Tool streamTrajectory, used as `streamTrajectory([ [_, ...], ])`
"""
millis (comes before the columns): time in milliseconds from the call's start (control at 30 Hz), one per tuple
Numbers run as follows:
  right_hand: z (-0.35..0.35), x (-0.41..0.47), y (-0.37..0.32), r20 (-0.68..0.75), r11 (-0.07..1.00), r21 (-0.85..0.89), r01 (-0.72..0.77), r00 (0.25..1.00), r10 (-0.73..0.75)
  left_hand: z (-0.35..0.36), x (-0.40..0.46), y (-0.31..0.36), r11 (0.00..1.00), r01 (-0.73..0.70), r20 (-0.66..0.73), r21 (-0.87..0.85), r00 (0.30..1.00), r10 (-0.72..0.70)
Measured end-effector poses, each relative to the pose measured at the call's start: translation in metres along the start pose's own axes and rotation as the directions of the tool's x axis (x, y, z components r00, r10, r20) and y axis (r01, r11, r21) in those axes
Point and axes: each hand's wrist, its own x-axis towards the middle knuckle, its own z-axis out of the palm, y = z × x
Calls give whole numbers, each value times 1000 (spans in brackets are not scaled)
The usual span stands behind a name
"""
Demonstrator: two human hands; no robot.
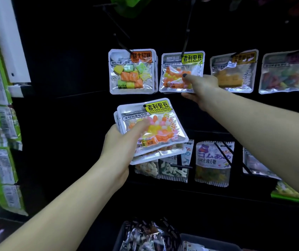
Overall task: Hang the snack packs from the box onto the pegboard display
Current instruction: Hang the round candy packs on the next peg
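Note:
My left hand [121, 142] grips a small stack of jelly bean snack packs [156, 127] with yellow labels, thumb across the top pack, held in front of the dark pegboard [68, 69]. My right hand [199, 87] pinches the lower right corner of a matching jelly bean pack [175, 71] that hangs on a black peg hook [186, 33]. At the bottom edge stands a dark box [121, 236] with several wrapped packs inside.
An orange-labelled candy pack [131, 71] hangs left of the pinched one; two more packs [234, 71] [288, 73] hang to the right. A lower row holds gummy packs [213, 163] on pegs. Green packets [1, 160] hang on the left beside a white post [9, 38].

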Motion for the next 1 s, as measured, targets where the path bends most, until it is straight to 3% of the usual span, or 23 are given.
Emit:
streamTrajectory([
  [200,7,17,5,-66,999,-34,-42,997,40,4,2,1,999,6,58,-39,998,-4],
  [467,-15,0,15,7,975,-116,-191,981,193,4,-8,12,998,4,38,-56,999,-2],
  [567,-29,-33,14,96,949,-200,-243,959,266,5,-18,21,998,-19,36,-62,999,21],
  [667,-42,-70,8,302,919,-301,-253,889,344,3,-28,26,998,-4,49,-67,999,7],
  [800,-55,-109,-7,547,889,-450,-87,760,351,-2,-43,34,996,46,41,-71,998,-44],
  [867,-57,-120,-13,598,878,-476,-46,716,361,-4,-49,38,996,64,30,-67,998,-62],
  [1000,-63,-131,-19,638,912,-409,-38,702,316,-7,-61,43,998,53,50,-37,997,-51],
])
